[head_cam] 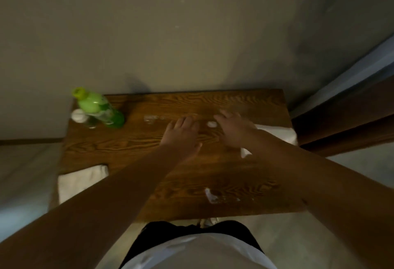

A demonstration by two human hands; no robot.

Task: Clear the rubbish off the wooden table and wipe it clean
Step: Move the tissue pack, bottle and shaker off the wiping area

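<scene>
Grey wall [191, 23] fills the upper frame above our wooden table [132, 151], whose grain runs across mid-frame. White cloths lie at its edges: one [81, 181] lower left, another [279, 133] at right under our right forearm. A green bottle [100, 109] stands upper left beside a small white-capped one [80, 116]. Our left hand [181, 136] and right hand [232, 130] hover fingers spread, holding nothing, either side of a white scrap [211, 123]. More rubbish: clear wrapper [150, 118] centre-left, torn bits [212, 196] lower centre.
</scene>
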